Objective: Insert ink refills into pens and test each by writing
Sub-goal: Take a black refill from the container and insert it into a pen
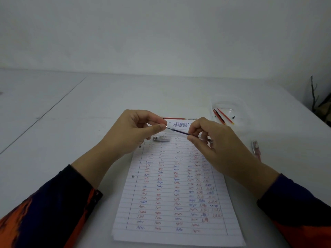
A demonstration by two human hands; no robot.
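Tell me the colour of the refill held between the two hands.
Dark blue: the refill shows best in the head view, the only view here.

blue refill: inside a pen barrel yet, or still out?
Out. The blue refill is bare between the left hand and right hand, both pinching it; a clear pen piece lies on the paper.

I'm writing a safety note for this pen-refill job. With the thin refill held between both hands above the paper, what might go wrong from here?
1. The thin refill is pinched at both ends, by the left hand and the right hand; pushing unevenly may bend it.
2. The small silver part at the left fingertips might slip and drop.
3. The clear pen piece lies loose on the paper under the hands, so a wrist may knock it away.
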